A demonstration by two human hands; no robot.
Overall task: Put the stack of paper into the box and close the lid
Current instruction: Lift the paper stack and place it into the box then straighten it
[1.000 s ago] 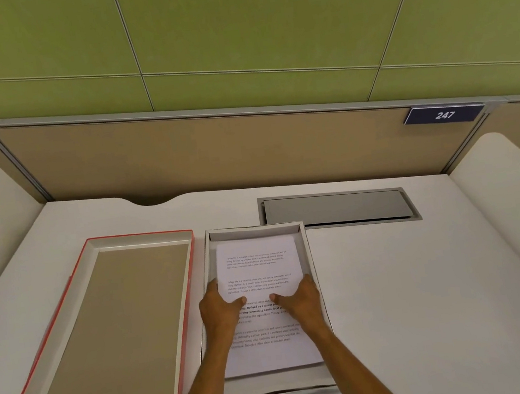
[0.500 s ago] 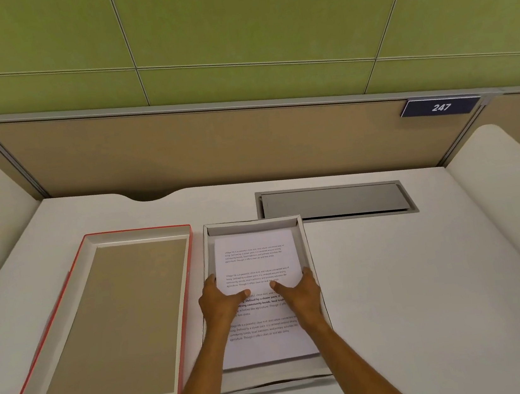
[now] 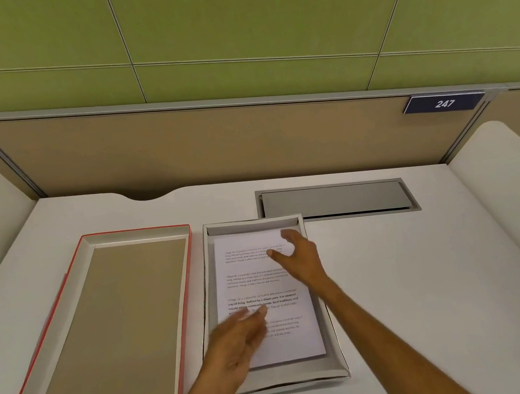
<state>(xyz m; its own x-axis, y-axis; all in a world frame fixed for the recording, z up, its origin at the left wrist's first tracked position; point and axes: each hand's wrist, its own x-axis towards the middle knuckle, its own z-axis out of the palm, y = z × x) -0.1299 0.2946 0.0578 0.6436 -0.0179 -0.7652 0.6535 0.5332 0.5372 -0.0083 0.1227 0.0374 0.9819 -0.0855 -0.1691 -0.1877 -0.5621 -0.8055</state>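
One box [image 3: 334, 345], one lid [image 3: 97, 324], one paper stack [image 3: 263, 282]; sign [image 3: 444, 103] reads "247". Left hand [image 3: 241, 341] and right hand [image 3: 299, 257] spread, empty.

Soft, even indoor light fills the scene, bright without harsh glare — the matte white desk surface [image 3: 427, 274] reflects it evenly. Shadows are faint: a thin dark line runs inside the far wall of the shallow grey cardboard box [image 3: 336, 345]. The bare left hand [image 3: 238, 342] is smeared by motion blur, fingers indistinct; the bare right hand [image 3: 299, 257] is sharper. Wide-angle distortion bends the green wall panels [image 3: 227, 12] — straight seams curve toward the edges.
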